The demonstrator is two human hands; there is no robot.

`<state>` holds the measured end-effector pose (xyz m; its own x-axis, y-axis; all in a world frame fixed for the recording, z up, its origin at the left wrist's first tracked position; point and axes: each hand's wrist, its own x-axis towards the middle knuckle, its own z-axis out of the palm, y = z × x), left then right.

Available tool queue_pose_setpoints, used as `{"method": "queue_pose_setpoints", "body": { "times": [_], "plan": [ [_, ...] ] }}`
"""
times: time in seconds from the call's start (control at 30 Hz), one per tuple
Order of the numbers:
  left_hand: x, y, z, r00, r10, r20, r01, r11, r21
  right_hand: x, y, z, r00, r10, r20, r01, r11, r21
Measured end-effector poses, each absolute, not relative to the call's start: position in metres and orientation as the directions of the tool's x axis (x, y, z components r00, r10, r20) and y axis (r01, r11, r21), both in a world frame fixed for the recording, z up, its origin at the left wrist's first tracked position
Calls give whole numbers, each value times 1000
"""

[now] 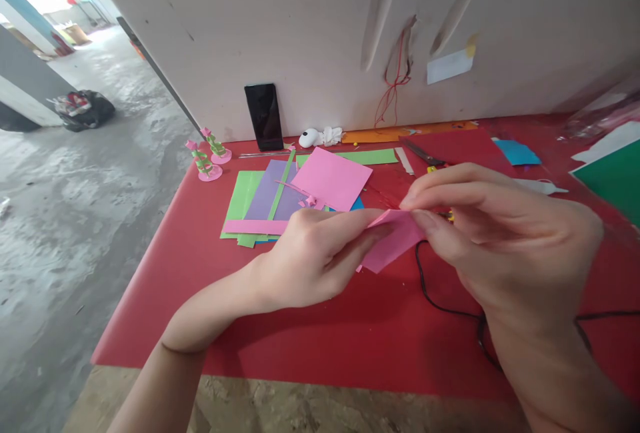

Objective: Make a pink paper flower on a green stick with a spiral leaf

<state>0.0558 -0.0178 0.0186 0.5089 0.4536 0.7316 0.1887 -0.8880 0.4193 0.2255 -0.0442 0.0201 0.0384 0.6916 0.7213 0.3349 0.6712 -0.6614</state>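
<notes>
Pinches pink paper (393,241) at both ends: left hand (310,256) fingers closed on one end, right hand (500,233) fingers on the other. Lies lengthwise between the fingers, above counter (300,340); equally near both.

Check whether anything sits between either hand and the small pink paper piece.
Nothing visible does. The left hand and the right hand both pinch the small pink paper piece directly, over the red table; a thin black cable lies on the table below.
</notes>
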Motion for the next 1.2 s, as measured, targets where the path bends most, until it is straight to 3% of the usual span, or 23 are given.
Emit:
{"method": "queue_pose_setpoints", "body": {
  "times": [0.3, 0.6, 0.7, 0.8, 0.97, 1.2],
  "plan": [
    [56, -20, 20, 541, 476, 694, 142, -865, 482, 223, -45, 19, -21, 739, 674, 240, 658, -714],
    [53, -23, 27, 600, 599, 531, 73, -701, 709, 219, -42, 15, -24, 715, 699, 199, 688, -697],
    [59, -24, 21, 678, 589, 440, 71, -649, 758, 217, -47, 19, -93, 695, 712, 241, 710, -661],
    [66, -23, 15, 722, 550, 421, 28, -630, 776, 220, -54, 25, -167, 680, 714, 334, 721, -608],
    [67, -23, 15, 610, 609, 507, 28, -656, 754, 231, -56, 33, 56, 697, 714, 399, 640, -656],
    [66, -23, 15, 588, 565, 579, 12, -722, 692, 231, -53, 31, -55, 733, 678, 441, 627, -642]
  ]
}}
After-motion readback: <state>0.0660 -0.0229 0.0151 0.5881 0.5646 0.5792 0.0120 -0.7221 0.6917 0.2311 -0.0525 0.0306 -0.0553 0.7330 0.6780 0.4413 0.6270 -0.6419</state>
